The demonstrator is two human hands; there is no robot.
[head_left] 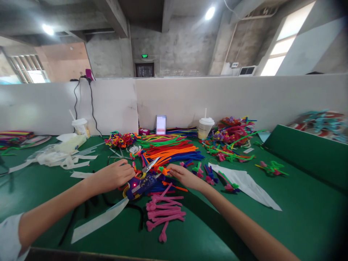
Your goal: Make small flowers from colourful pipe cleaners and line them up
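On the green surface (272,224), the left hand (112,175) curls its fingers close above the scissors (150,165), though I cannot tell whether it grips them. A purple object (138,186) with a red light lies against the yellow handles (124,192). The scissors' long axis runs from lower left to upper right, with the blades pointing toward the right hand (185,176). That hand is nearer the tips and pinches an orange pipe cleaner (163,170) between its fingertips. Pink pipe cleaner pieces (163,212) lie below, and a white paper sheet (244,185) lies farther right.
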